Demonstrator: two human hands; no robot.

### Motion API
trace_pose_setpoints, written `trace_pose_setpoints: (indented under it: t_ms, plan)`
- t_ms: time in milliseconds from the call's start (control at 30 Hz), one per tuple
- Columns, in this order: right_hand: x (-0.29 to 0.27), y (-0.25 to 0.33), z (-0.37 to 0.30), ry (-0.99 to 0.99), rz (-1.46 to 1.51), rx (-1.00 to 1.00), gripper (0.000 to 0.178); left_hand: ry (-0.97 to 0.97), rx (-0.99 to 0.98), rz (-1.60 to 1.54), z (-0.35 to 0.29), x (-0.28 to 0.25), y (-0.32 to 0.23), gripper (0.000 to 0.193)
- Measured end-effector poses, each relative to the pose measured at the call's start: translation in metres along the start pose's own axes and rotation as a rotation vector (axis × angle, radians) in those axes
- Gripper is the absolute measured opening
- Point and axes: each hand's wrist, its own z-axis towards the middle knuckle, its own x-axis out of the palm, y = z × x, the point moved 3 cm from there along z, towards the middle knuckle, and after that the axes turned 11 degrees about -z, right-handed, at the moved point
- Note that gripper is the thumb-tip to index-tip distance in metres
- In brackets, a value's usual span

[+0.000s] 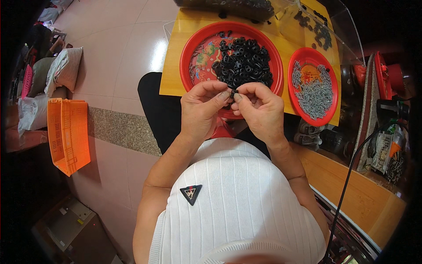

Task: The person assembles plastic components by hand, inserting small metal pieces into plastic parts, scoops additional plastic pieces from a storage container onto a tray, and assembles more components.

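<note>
One shirt [237,193]: two hands [200,108] [262,111] pinch one black piece [233,93]

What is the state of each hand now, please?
Left hand: closed, fingertips pinching a small black piece.
Right hand: closed, fingertips pinching the same piece.

The part [233,93] in my fingers [216,101] looks like plastic, my big tray [185,61] glossy plastic, the screws [314,99] shiny metal, the table [172,79] smooth wood, my shirt [237,189] ribbed cloth.
</note>
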Motion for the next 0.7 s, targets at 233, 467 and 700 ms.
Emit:
trace_pose_setpoints:
  t_ms: [233,467,700]
  plan:
    - [0.001,-0.011,-0.001,-0.093,-0.137,-0.116,0.007,-0.030,0.179,0.318,-0.003,0.006,-0.003,0.012]
    - [0.000,-0.004,-0.004,-0.028,-0.048,-0.051,0.006,-0.007,0.197,0.444,-0.005,0.009,-0.002,0.010]
    - [-0.004,-0.004,0.000,0.051,0.038,0.017,0.004,0.037,0.189,0.524,-0.004,0.016,-0.005,0.011]
